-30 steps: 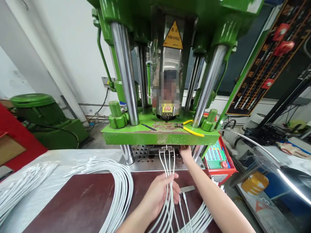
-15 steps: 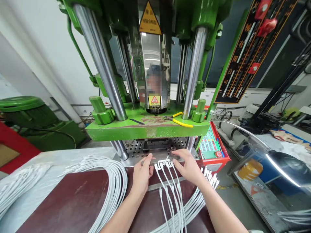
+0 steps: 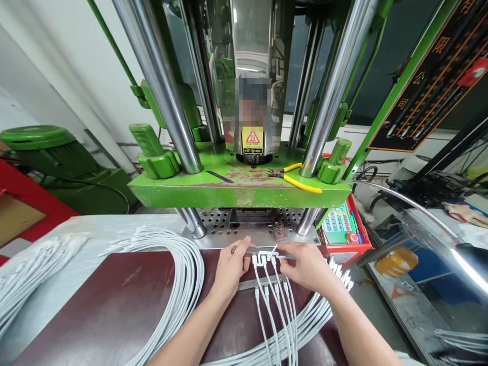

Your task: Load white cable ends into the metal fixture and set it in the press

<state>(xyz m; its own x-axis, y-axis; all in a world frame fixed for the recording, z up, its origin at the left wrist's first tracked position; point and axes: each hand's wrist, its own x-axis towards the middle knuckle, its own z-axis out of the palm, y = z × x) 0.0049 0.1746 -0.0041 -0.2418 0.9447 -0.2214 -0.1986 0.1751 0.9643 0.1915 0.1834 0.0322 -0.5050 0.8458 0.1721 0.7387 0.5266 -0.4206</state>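
Observation:
My left hand (image 3: pixel 232 267) and my right hand (image 3: pixel 307 265) pinch the two ends of a narrow metal bar (image 3: pixel 249 251) at the front edge of the press bed. Between them, a white moulded piece (image 3: pixel 269 255) joins several white cable ends at the bar. The white cables (image 3: pixel 272 315) run down from it toward me. Just below lies a second metal strip (image 3: pixel 247 284) with more white connectors beside it, on the dark red board (image 3: pixel 114 300).
The green press plate (image 3: pixel 240 195) stands over the perforated bed (image 3: pixel 217 229). Yellow-handled pliers (image 3: pixel 303 184) and a dark blade (image 3: pixel 220 177) lie on it. Cable bundles (image 3: pixel 186 269) curve at left; a red control box (image 3: pixel 346 246) stands right.
The view has moved closer and lower. Both hands have closed on the bar, which now shows between them; my right hand's fingers were apart before.

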